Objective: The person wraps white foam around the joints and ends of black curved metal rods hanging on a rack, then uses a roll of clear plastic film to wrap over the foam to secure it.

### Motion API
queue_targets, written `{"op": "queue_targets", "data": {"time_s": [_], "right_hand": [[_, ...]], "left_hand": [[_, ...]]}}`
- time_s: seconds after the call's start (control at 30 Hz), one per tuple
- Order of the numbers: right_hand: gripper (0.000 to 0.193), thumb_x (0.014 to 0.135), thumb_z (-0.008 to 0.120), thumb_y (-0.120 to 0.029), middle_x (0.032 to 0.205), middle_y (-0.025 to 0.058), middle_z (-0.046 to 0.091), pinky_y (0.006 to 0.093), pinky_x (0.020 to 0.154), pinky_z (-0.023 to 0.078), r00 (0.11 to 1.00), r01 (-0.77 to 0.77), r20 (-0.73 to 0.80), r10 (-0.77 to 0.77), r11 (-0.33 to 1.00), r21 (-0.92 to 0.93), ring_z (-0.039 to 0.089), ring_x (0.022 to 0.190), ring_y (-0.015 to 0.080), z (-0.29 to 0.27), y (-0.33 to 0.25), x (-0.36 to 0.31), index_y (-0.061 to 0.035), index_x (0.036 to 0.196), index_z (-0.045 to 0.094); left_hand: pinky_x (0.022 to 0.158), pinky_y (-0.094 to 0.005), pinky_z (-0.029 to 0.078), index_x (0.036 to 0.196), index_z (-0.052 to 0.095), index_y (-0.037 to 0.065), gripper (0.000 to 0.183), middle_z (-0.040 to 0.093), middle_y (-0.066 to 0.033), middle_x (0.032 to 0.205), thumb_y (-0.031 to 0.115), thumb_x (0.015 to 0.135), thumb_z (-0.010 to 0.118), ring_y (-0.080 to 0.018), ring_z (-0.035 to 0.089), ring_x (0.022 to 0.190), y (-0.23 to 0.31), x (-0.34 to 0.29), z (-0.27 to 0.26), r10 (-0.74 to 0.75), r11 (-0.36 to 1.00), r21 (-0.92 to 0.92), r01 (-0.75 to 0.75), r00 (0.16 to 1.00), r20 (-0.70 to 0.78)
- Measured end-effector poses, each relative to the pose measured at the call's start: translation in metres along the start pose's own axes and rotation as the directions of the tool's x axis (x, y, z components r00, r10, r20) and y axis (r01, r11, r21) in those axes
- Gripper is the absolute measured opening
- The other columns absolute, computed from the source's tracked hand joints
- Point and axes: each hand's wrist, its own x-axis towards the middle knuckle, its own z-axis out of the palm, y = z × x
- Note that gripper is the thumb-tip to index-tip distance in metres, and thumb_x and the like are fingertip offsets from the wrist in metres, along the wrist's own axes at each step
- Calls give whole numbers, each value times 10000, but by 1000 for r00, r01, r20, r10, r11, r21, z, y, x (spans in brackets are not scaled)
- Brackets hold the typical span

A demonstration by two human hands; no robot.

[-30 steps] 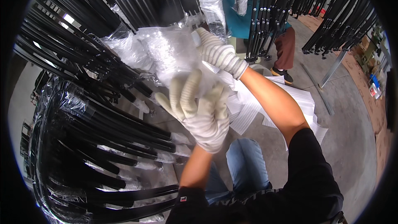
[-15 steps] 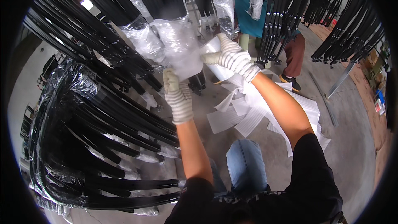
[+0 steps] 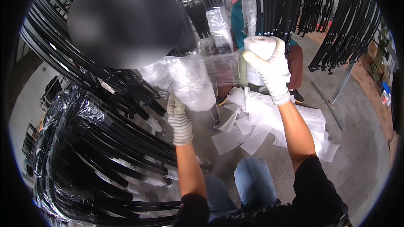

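Observation:
My right hand point(image 3: 271, 69), in a white knit glove, grips a white roll of clear stretch film point(image 3: 260, 49) held upright at chest height. A band of film point(image 3: 219, 65) runs left from the roll to a bunch of black curved frames point(image 3: 126, 88), whose ends are bundled in clear film point(image 3: 187, 82). My left hand point(image 3: 179, 115), also gloved, is pressed against the underside of that wrapped bundle, with its fingers partly hidden by the film.
More black curved frames point(image 3: 92, 159), some film-wrapped, are stacked at lower left. Others hang overhead at the back and right point(image 3: 336, 29). White foam sheets point(image 3: 269, 128) lie on the concrete floor. A person in a teal top point(image 3: 240, 21) stands behind the roll.
My right hand has pulled the film roll out to the right, stretching a band of film from the bundle. My left hand stays under the wrapped frame ends.

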Motion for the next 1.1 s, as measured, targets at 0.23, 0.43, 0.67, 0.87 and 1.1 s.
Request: {"op": "queue_targets", "data": {"time_s": [0.23, 0.43, 0.67, 0.87, 1.1], "right_hand": [[650, 588, 692, -498, 827, 139, 577, 395, 621, 479, 864, -244, 267, 427, 819, -520, 577, 693, 302, 83, 63, -32, -45, 982, 445], [637, 589, 694, -477, 897, 128, 552, 399, 667, 459, 807, -198, 352, 475, 778, -596, 551, 776, 300, 125, 37, -46, -61, 1005, 451], [625, 590, 696, -453, 978, 116, 523, 404, 720, 436, 804, -179, 350, 480, 757, -628, 521, 873, 297, 121, 20, -41, -80, 1031, 458], [618, 591, 698, -432, 1047, 105, 498, 408, 765, 416, 800, -168, 367, 474, 764, -623, 496, 956, 295, 120, 5, -38, -97, 1054, 464], [590, 591, 694, -308, 1156, 82, 415, 415, 897, 310, 943, 54, 309, 120, 865, -499, 388, 1103, 258, 119, -3, -37, -118, 1101, 467]], "left_hand": [[564, -162, 429, 1050, 529, 18, 276, 597, -75, 965, 232, 882, 485, -83, 533, 640, 14, -37, 47, 19, 956, 287, 57, 966, -257], [839, -272, 430, 1239, 370, 40, 509, 494, -96, 1158, 268, 822, 549, -145, 515, 981, 25, -32, 38, 278, 939, 218, -267, 960, -23], [808, -304, 435, 1235, 383, 43, 516, 486, -111, 1158, 233, 789, 560, -201, 507, 995, 23, 7, 52, 315, 750, 552, -364, 931, 186], [760, -330, 451, 1214, 415, 47, 517, 486, -125, 1142, 221, 754, 575, -249, 509, 989, 29, 6, 64, 380, 178, 869, -462, 847, 372], [704, -361, 471, 1190, 453, 51, 521, 487, -142, 1123, 207, 713, 592, -305, 512, 981, 36, 4, 59, 395, -185, 848, -496, 753, 526]]}}
